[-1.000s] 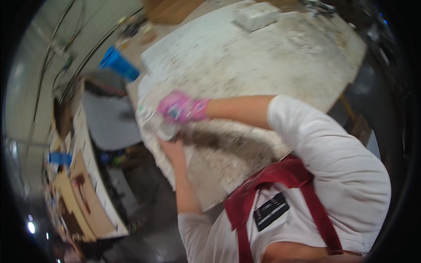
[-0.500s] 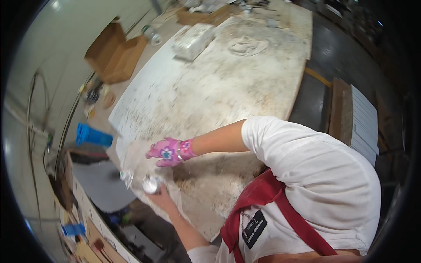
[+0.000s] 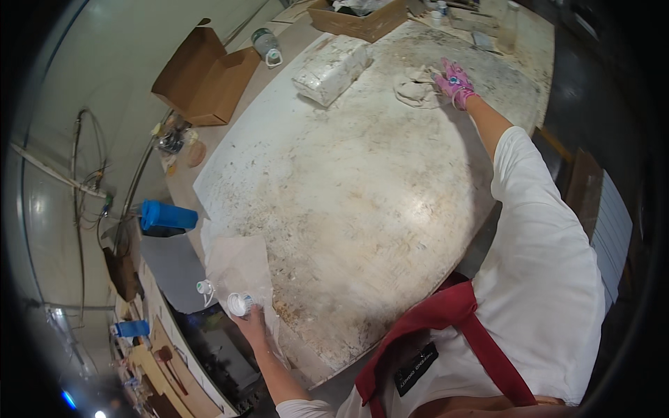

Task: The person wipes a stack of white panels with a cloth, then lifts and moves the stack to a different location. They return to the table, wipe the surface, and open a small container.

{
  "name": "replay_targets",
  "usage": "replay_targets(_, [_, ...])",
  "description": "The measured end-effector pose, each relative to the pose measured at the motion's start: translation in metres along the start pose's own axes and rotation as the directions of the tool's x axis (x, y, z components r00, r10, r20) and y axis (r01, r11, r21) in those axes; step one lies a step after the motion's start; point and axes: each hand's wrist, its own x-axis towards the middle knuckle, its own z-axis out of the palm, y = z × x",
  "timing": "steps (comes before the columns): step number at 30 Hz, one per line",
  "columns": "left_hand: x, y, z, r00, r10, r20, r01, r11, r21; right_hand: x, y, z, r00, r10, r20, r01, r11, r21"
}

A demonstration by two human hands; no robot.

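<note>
Near the lower left edge of the worktable, my bare left hand grips a small white open-topped jar. The jar is over a thin pale sheet. Just left of it stands a small clear item with a white cap. Far across the table reaches my right hand, in a pink flowered glove. Its fingers are apart at the right edge of a crumpled off-white cloth; whether they touch it I cannot tell.
A white wrapped block lies on the stained worktable. Behind it are an open cardboard box, a clear bottle and a shallow carton. A blue container is beyond the table's left edge.
My right hand has swung from above the pale sheet, beside the jar, to the cloth at the far right. My left hand keeps hold of the jar. The view has shifted slightly.
</note>
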Motion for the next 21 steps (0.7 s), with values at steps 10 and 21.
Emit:
replay_targets(10, [-0.028,0.028,0.032,0.983,-0.149,-0.109,0.117,0.959,-0.259,-0.261,-0.225,0.061,0.197,-0.978,-0.071,0.912,0.156,0.379])
replay_targets(21, [0.006,-0.019,0.036,0.951,0.104,-0.290,-0.178,0.954,-0.241,-0.209,-0.263,-0.036,0.385,-0.909,0.158,0.920,0.391,0.010])
